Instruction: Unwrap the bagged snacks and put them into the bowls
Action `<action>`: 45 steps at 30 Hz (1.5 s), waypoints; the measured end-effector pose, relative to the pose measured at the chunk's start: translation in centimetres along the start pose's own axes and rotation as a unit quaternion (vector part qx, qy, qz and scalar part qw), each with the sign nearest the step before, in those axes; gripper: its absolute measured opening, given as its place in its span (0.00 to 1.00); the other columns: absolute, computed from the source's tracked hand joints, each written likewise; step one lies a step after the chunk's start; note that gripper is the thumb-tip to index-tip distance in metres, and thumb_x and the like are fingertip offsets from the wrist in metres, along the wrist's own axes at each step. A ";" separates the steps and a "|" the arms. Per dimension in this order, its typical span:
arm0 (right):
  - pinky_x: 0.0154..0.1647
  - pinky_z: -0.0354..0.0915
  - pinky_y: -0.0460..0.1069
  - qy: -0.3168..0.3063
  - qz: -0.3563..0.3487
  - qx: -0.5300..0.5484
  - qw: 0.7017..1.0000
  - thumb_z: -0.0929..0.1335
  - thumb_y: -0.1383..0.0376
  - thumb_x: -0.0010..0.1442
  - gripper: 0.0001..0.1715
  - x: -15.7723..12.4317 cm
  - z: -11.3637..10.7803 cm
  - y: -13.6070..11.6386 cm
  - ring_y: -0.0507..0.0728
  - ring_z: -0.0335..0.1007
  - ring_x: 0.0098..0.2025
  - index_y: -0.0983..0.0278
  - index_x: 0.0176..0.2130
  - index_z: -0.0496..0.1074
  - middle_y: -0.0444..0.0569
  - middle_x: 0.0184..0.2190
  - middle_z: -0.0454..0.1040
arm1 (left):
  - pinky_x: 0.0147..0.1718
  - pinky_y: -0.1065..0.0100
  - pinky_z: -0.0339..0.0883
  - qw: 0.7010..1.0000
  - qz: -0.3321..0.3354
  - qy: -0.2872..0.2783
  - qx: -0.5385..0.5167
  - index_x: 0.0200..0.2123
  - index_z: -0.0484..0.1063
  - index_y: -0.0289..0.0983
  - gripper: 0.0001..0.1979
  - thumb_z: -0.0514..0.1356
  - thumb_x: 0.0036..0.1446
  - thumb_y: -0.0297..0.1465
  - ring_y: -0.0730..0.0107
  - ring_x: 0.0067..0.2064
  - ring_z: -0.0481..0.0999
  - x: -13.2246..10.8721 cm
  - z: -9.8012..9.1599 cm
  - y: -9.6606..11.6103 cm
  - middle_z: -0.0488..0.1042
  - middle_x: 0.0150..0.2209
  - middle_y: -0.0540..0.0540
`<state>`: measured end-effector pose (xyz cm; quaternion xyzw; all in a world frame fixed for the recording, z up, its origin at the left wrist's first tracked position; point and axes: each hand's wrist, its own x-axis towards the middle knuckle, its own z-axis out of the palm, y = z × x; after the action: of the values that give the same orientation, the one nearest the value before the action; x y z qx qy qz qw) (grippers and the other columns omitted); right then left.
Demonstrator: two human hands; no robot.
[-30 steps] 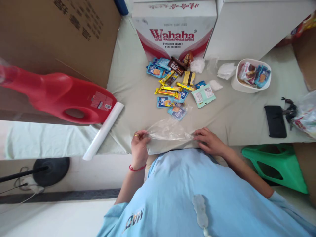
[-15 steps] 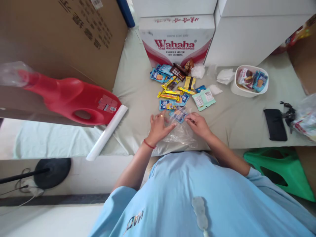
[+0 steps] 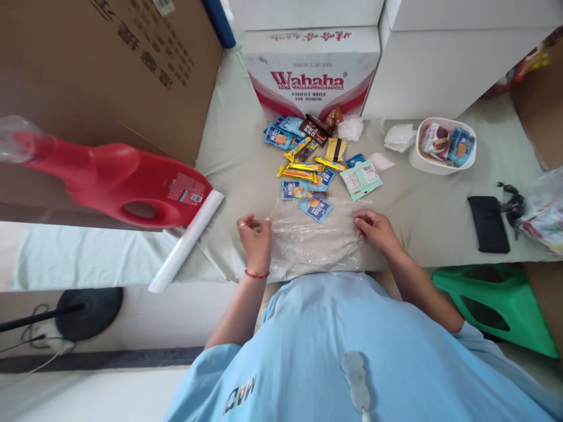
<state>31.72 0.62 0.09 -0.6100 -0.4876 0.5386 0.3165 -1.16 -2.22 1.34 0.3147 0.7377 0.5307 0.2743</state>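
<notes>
A sheet of clear plastic film point(image 3: 314, 243) lies spread on the cloth between my hands, wrinkled and close to my body. My left hand point(image 3: 255, 239) is at its left edge, fingers curled and closed on the film. At the right edge, my right hand point(image 3: 376, 230) pinches the film between thumb and fingers. One blue snack packet point(image 3: 315, 209) rests on the far part of the sheet. Just beyond it lie more blue packets point(image 3: 294, 190), several yellow-wrapped bars point(image 3: 300, 170) and a pale green packet point(image 3: 361, 179).
A Wahaha carton point(image 3: 310, 76) stands behind the snacks. To the left are a red jug point(image 3: 127, 181) and a white roll point(image 3: 187, 241). On the right sit a white tub point(image 3: 433, 166) of packets, a black phone point(image 3: 488, 223) and, lower down, a green stool point(image 3: 497, 293).
My hands have moved apart, left hand to the left and right hand to the right. The bunched film is now spread flatter, and the blue packet is out of my fingers.
</notes>
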 end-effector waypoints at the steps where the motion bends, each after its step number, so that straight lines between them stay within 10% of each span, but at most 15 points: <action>1: 0.24 0.66 0.50 0.001 -0.007 -0.002 1.000 0.72 0.50 0.55 0.20 0.1 0.0 0.1 0.53 0.66 0.21 0.59 0.42 0.74 0.41 0.23 0.72 | 0.55 0.58 0.65 0.997 0.058 0.026 0.045 0.50 0.68 0.40 0.21 0.69 0.54 0.34 0.60 0.52 0.73 -0.3 -0.2 0.3 0.72 0.46 0.44; 5: 0.24 0.66 0.49 0.004 -0.027 -0.008 1.000 0.72 0.52 0.54 0.19 0.7 0.3 0.3 0.52 0.67 0.22 0.59 0.43 0.74 0.41 0.27 0.73 | 0.69 0.46 0.52 0.915 0.304 -0.158 0.213 0.47 0.76 0.40 0.10 0.63 0.62 0.33 0.49 0.64 0.71 -1.7 -0.1 1.4 0.78 0.50 0.39; 8: 0.24 0.65 0.50 0.006 -0.031 -0.030 0.999 0.71 0.52 0.54 0.21 1.0 -0.1 0.5 0.52 0.66 0.22 0.59 0.44 0.74 0.41 0.28 0.73 | 0.72 0.42 0.45 0.838 0.341 -0.304 0.297 0.56 0.77 0.42 0.16 0.58 0.68 0.35 0.47 0.71 0.67 -1.9 0.8 1.0 0.76 0.62 0.36; 15: 0.32 0.69 0.54 0.113 -0.055 -0.160 0.979 0.70 0.53 0.56 0.17 1.0 -4.9 0.8 0.59 0.72 0.29 0.59 0.42 0.77 0.48 0.29 0.77 | 0.72 0.30 0.31 0.805 0.298 -0.296 0.419 0.73 0.62 0.44 0.30 0.55 0.71 0.42 0.43 0.77 0.54 -1.7 0.7 -1.6 0.52 0.77 0.35; 19: 0.41 0.71 0.56 0.141 -0.124 -0.227 0.955 0.68 0.55 0.62 0.14 3.2 -5.7 -3.0 0.61 0.76 0.35 0.59 0.41 0.79 0.50 0.34 0.81 | 0.72 0.29 0.28 0.801 0.298 -0.295 0.427 0.74 0.59 0.44 0.33 0.56 0.70 0.44 0.43 0.77 0.53 -2.6 0.4 -1.7 0.51 0.78 0.34; 24: 0.47 0.68 0.54 0.011 -0.238 -0.370 0.898 0.66 0.65 0.65 0.13 9.2 -0.4 -9.9 0.62 0.77 0.43 0.63 0.44 0.81 0.54 0.43 0.82 | 0.72 0.29 0.30 0.800 0.304 -0.284 0.432 0.75 0.58 0.44 0.33 0.55 0.71 0.44 0.44 0.77 0.53 -3.0 0.5 -1.8 0.50 0.78 0.35; 30: 0.47 0.67 0.53 -0.098 -0.202 -0.508 0.831 0.67 0.67 0.66 0.14 13.9 7.7 -13.6 0.63 0.77 0.48 0.61 0.46 0.82 0.54 0.46 0.82 | 0.73 0.31 0.32 0.798 0.304 -0.270 0.445 0.75 0.58 0.45 0.32 0.54 0.72 0.44 0.47 0.77 0.54 -3.7 0.1 -1.9 0.51 0.78 0.36; 45: 0.65 0.59 0.65 0.036 -0.308 -0.554 0.773 0.69 0.57 0.71 0.26 27.1 12.1 -18.8 0.72 0.60 0.67 0.75 0.58 0.74 0.68 0.59 0.73 | 0.74 0.33 0.37 0.797 0.288 -0.274 0.454 0.75 0.59 0.47 0.31 0.54 0.72 0.44 0.47 0.77 0.56 -3.9 -0.4 -1.5 0.53 0.77 0.38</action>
<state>13.72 30.38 5.15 -0.5154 -0.8518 0.0267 0.0900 0.81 -5.78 0.28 0.7335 0.6631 0.0813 0.1254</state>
